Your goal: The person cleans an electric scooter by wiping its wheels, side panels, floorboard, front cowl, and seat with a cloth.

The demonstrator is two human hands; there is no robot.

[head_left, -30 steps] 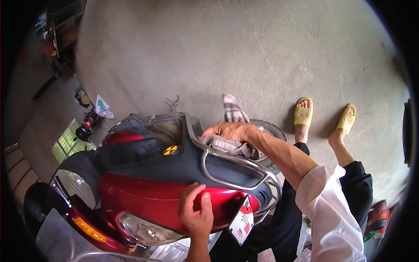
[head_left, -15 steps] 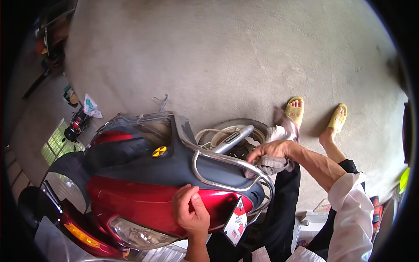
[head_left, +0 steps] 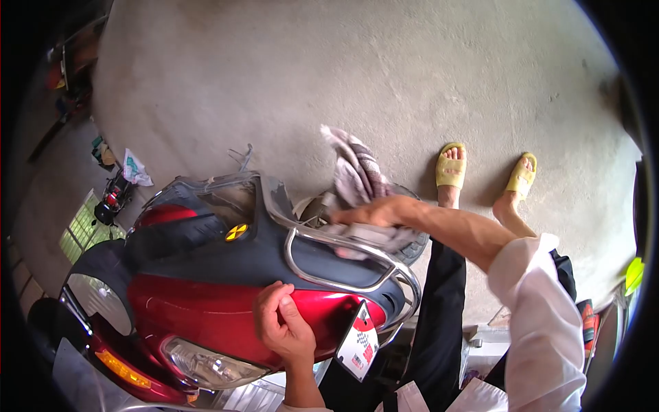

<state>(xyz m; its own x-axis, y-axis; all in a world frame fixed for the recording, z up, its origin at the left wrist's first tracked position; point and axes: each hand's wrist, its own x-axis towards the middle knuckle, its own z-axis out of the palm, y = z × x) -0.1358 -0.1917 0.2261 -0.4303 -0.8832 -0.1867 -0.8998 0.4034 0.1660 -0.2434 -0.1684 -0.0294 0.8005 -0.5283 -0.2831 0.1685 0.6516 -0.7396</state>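
Observation:
My right hand (head_left: 374, 211) is closed round a bunched grey-and-white cloth (head_left: 360, 168). One end of the cloth flares out past the hand over the floor, and the rest hangs by the wheel (head_left: 412, 247), beside the chrome rail (head_left: 343, 242) of a red and dark-grey scooter (head_left: 206, 302). Against the red side panel rests my left hand (head_left: 285, 321), its fingers curled in and nothing seen in them. A small white plate (head_left: 358, 343) with red print juts out just right of that hand. The cloth and right hand hide part of the wheel.
The scooter's headlight (head_left: 206, 364), orange indicator (head_left: 123, 371) and round mirror (head_left: 101, 299) lie at lower left. My feet in yellow sandals (head_left: 451, 168) stand on the concrete floor (head_left: 343, 75). Another motorbike (head_left: 113, 199) is farther left, near a white bag (head_left: 136, 168).
My right hand has swung left along the chrome rail with the cloth, whose loose end now flares upward over the wheel. My left hand stays against the red panel.

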